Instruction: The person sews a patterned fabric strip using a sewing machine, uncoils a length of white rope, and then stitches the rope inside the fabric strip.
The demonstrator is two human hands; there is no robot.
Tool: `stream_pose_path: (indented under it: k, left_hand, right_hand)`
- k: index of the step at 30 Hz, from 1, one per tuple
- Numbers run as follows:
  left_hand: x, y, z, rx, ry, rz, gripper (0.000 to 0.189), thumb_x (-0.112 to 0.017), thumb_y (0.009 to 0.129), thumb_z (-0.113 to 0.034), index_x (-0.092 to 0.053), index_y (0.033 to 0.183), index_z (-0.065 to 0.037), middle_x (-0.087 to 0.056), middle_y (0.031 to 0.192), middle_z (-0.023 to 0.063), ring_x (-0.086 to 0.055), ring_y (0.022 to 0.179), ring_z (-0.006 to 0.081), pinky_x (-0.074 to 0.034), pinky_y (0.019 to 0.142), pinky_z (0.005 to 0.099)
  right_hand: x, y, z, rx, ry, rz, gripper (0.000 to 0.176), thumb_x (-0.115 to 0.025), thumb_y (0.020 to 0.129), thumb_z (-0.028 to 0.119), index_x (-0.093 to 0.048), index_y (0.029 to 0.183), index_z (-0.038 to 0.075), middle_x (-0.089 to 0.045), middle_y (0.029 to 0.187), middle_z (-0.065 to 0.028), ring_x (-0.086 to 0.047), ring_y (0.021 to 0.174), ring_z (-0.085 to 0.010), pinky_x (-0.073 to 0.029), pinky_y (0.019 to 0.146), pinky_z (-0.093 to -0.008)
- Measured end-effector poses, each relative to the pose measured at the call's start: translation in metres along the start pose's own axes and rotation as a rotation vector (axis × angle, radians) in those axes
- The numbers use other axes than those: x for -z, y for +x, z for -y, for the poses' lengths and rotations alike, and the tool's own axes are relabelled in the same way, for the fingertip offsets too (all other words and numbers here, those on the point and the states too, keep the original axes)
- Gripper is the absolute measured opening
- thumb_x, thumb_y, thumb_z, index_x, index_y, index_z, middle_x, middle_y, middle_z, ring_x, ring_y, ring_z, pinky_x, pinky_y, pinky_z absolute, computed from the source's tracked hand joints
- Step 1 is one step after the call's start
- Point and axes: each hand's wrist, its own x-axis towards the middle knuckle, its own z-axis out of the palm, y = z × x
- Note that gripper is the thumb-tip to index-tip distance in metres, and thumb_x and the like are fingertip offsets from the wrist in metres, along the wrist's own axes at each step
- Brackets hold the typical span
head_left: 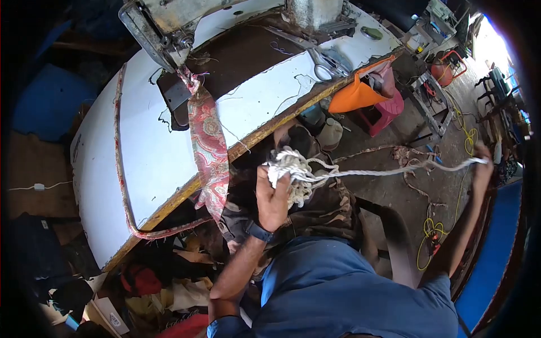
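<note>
Both hands grip one white cord (360,172). Left hand (272,198) is closed around its bunched coil at the middle of the view. Right hand (482,159), far out at 3 o'clock, is closed on the free end, and the strand between them is pulled taut. At 10 o'clock of the coil a red paisley strip (208,141) hangs over the white desk (146,152) from the sewing machine (169,28) at 12 o'clock. Scissors (329,65) lie on the desk at 1 o'clock.
</note>
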Motion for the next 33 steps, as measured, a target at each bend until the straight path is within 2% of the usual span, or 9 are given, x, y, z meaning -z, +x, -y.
stream_pose_path:
  k: [3,5,8,13,16,18,23,30,33]
  left_hand:
    - [-0.002,-0.012,0.005,-0.029,0.066,0.059,0.014,-0.059,0.104,-0.004,-0.046,0.109,-0.007,-0.059,0.096,0.0001,-0.046,0.076,0.0034,-0.040,0.066,0.0214]
    - [-0.006,-0.019,0.005,0.023,0.048,0.098,0.014,-0.059,0.102,0.000,-0.049,0.112,-0.002,-0.059,0.101,0.0029,-0.051,0.092,0.0082,-0.045,0.085,0.0252]
    - [-0.011,-0.020,0.003,-0.078,0.183,0.141,0.015,-0.057,0.105,-0.003,-0.044,0.109,-0.010,-0.055,0.092,-0.0023,-0.044,0.071,0.0006,-0.038,0.058,0.0188]
    - [-0.010,-0.022,-0.001,-0.017,0.182,0.200,0.017,-0.058,0.105,-0.003,-0.044,0.110,-0.011,-0.055,0.094,-0.0043,-0.045,0.072,0.0002,-0.038,0.058,0.0182]
    - [0.000,-0.023,-0.001,0.098,0.132,0.188,0.015,-0.057,0.103,-0.001,-0.047,0.108,-0.010,-0.056,0.096,-0.0037,-0.047,0.079,0.0020,-0.040,0.066,0.0198]
    - [0.012,-0.026,-0.004,0.182,0.082,0.163,0.011,-0.057,0.101,0.004,-0.052,0.104,-0.005,-0.056,0.098,-0.0012,-0.048,0.091,0.0067,-0.042,0.084,0.0235]
    - [0.040,-0.033,-0.018,0.346,-0.105,0.048,0.009,-0.052,0.105,-0.007,-0.051,0.108,-0.015,-0.057,0.084,-0.0036,-0.047,0.065,0.0033,-0.036,0.050,0.0201]
    - [0.089,-0.052,-0.022,0.411,-0.254,-0.076,0.016,-0.057,0.101,-0.010,-0.053,0.115,-0.016,-0.060,0.086,0.0008,-0.044,0.056,0.0066,-0.032,0.049,0.0238]
    - [0.106,-0.068,-0.017,0.466,-0.125,-0.303,0.052,-0.064,0.099,-0.021,-0.047,0.148,-0.014,-0.062,0.121,0.0059,-0.058,0.107,0.0148,-0.052,0.074,0.0304]
  right_hand:
    - [-0.074,-0.042,0.131,-0.100,-1.066,0.793,0.044,-0.076,0.083,0.011,-0.069,0.127,0.007,-0.072,0.109,-0.0216,-0.069,0.109,-0.0356,-0.055,0.088,-0.0426]
    - [-0.143,-0.090,0.164,0.248,-0.397,0.732,0.031,-0.075,0.090,0.018,-0.071,0.118,0.006,-0.074,0.111,-0.0201,-0.071,0.106,-0.0348,-0.056,0.088,-0.0467]
    - [-0.203,-0.107,0.260,0.192,0.138,1.000,0.022,-0.069,0.097,0.019,-0.071,0.111,0.002,-0.070,0.099,-0.0146,-0.069,0.093,-0.0326,-0.055,0.081,-0.0422]
    - [-0.297,-0.128,0.283,0.567,0.434,0.937,0.019,-0.071,0.096,0.016,-0.068,0.104,0.000,-0.070,0.100,-0.0138,-0.071,0.089,-0.0282,-0.055,0.083,-0.0387]
    - [-0.285,-0.086,0.287,-0.076,0.611,1.141,0.016,-0.070,0.095,0.015,-0.067,0.099,0.000,-0.070,0.099,-0.0099,-0.071,0.089,-0.0227,-0.055,0.083,-0.0386]
    - [-0.266,-0.051,0.264,-0.212,0.757,0.923,0.017,-0.059,0.103,0.017,-0.065,0.097,0.003,-0.068,0.096,-0.0029,-0.071,0.092,-0.0185,-0.053,0.083,-0.0361]
    - [-0.187,0.074,0.122,-0.355,1.669,0.588,0.022,-0.050,0.106,0.013,-0.058,0.113,-0.005,-0.067,0.111,-0.0170,-0.072,0.099,-0.0270,-0.060,0.092,-0.0426]
    - [-0.033,0.175,-0.077,-0.464,0.958,-0.207,0.024,-0.036,0.108,0.007,-0.038,0.124,-0.010,-0.057,0.131,-0.0377,-0.062,0.119,-0.0516,-0.055,0.104,-0.0611]
    - [0.004,0.188,-0.107,-0.463,0.791,-0.450,0.027,-0.031,0.109,0.010,-0.038,0.127,-0.010,-0.053,0.138,-0.0370,-0.058,0.125,-0.0525,-0.048,0.110,-0.0679]
